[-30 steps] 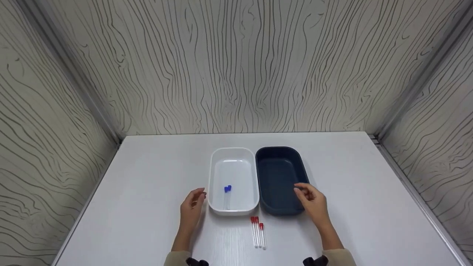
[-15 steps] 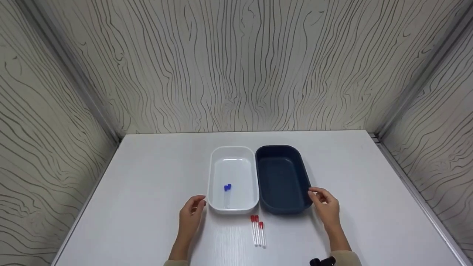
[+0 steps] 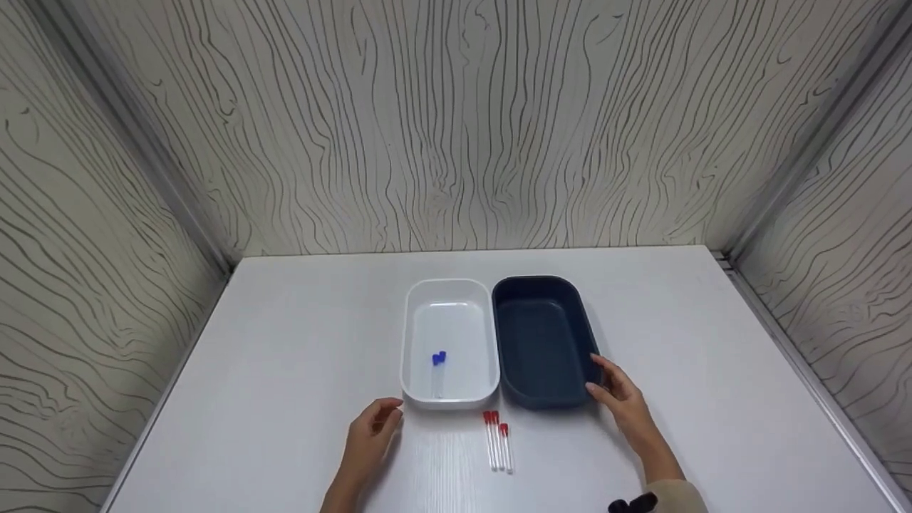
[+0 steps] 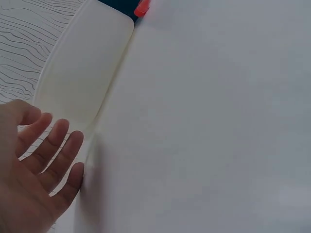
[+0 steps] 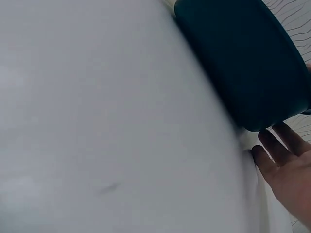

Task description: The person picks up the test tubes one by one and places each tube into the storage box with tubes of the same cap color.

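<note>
Well, your left hand (image 3: 370,436) was just outside the near left corner of the white, rounded rectangular tray (image 3: 456,404), its fingers loosely curved and holding nothing; whether a fingertip brushed the wall, you could not tell. Your right hand (image 3: 627,406) was at the right long side of the dark blue, rounded rectangular tray (image 3: 541,349), near its front corner, with thumb and index finger spread apart at the rim. From the right wrist you saw the other fingers reaching out, fairly straight, right by the outside of that tray, though you could not tell whether they gripped it or merely rested there. Both trays sat side by side on the white table (image 3: 285,356), their long axes running away from you. Inside the white tray, toward its near end, lay two clear tubes with blue caps (image 3: 437,379), close together, caps pointing away from you. On the table in front of the trays, below the gap between them, three slim clear tubes with red caps (image 3: 498,442) lay next to one another, caps toward the trays, the rightmost set slightly nearer to you
</note>
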Motion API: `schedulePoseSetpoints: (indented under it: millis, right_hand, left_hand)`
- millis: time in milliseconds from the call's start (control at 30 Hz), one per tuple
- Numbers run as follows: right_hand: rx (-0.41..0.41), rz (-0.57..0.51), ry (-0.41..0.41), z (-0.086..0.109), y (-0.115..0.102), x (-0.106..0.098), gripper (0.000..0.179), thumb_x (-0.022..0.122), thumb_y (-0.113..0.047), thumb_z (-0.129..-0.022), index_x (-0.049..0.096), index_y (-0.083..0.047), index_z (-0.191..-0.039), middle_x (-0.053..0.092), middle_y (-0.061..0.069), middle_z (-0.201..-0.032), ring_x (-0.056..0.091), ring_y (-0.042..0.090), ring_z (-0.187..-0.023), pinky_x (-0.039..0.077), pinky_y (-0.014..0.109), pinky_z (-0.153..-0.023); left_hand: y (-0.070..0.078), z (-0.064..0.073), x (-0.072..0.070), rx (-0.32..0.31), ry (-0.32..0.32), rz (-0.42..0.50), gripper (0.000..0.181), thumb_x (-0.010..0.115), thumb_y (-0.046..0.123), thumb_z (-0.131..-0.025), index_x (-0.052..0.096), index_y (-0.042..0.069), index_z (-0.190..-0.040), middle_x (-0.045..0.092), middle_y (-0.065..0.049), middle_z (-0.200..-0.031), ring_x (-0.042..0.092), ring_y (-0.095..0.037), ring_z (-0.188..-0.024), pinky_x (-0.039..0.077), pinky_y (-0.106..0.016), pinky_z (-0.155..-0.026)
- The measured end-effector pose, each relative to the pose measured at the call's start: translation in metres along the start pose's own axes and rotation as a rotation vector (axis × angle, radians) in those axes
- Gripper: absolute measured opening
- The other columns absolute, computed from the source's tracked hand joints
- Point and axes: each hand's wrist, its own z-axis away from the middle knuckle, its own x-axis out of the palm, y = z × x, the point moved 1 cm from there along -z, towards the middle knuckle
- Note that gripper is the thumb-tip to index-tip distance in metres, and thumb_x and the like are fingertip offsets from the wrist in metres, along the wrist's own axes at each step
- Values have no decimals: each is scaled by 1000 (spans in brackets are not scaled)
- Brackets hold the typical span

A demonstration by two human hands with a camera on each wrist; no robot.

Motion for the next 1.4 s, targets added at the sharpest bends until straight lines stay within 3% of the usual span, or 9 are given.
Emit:
schedulePoseSetpoints:
  millis: [100, 267, 533, 667, 767, 933, 1133, 1267, 1400]
  right_hand:
    - [-25, -11, -40, 0, 2, -1, 66, 59, -11, -94, 25, -5, -151, 7, 21, -163, 7, 40, -150, 35, -2, -90]
    - [-29, -36, -41, -2, 5, 0, 68, 57, -8, -94, 22, -8, -152, 8, 18, -162, 10, 37, -149, 36, 0, -92]
    - [-31, -123, -4, -4, 10, 1, 72, 60, -6, -91, 24, -11, -152, 18, 0, -156, 24, -12, -133, 35, 1, -97]
    - [-53, -135, 16, -3, 12, 1, 70, 60, -4, -91, 25, -8, -152, 19, 2, -156, 30, -23, -122, 37, 2, -97]
    - [-47, -130, 22, -3, 12, 2, 70, 60, -4, -91, 24, -8, -152, 15, 9, -159, 30, -12, -132, 37, 2, -96]
    - [-58, -118, -1, -4, 10, 4, 71, 59, -5, -92, 21, -6, -152, 3, 19, -163, 5, 36, -151, 32, -2, -95]
    - [-55, -117, -17, -2, 10, 4, 71, 59, -4, -92, 21, -7, -152, 0, 21, -163, -3, 42, -150, 29, -2, -96]
    - [-40, -87, -18, -1, 9, 2, 71, 58, -5, -93, 20, -9, -152, 3, 18, -163, 6, 27, -152, 26, -3, -98]
    - [-48, -58, -17, -2, 8, 2, 70, 59, -6, -93, 22, -9, -152, 10, 17, -162, 29, -11, -135, 31, -2, -97]
  left_hand:
    - [1, 2, 2, 9, -35, -2, 22, 59, 21, -95, 64, 9, -112, 69, -7, -107, 62, -9, -92, 50, -14, -80]
    - [4, 6, 6, 92, -95, -46, 23, 59, 22, -95, 64, 9, -113, 69, -6, -103, 60, -3, -87, 51, -16, -77]
    - [10, 12, 21, 259, -226, -47, 24, 63, 21, -92, 66, 7, -111, 69, -5, -96, 56, 4, -82, 50, -17, -72]
    - [17, 13, 31, 307, -302, -32, 28, 66, 21, -90, 66, 4, -112, 68, -7, -92, 56, 2, -81, 50, -18, -71]
    - [21, 12, 39, 324, -352, -25, 33, 69, 21, -87, 65, 3, -114, 67, -8, -90, 57, -3, -79, 50, -18, -71]
    - [26, 9, 49, 333, -399, -31, 36, 71, 22, -85, 64, 2, -114, 67, -12, -88, 58, -10, -77, 50, -19, -70]
    - [31, 7, 58, 317, -425, -102, 42, 75, 30, -82, 65, 6, -114, 67, -8, -87, 53, -4, -73, 46, -16, -69]
    - [36, 7, 63, 326, -426, -178, 47, 77, 33, -78, 65, 9, -116, 66, -3, -84, 48, 0, -71, 43, -14, -66]
    - [38, 7, 66, 341, -415, -255, 54, 80, 37, -75, 64, 11, -119, 64, 1, -81, 44, 3, -68, 40, -12, -64]
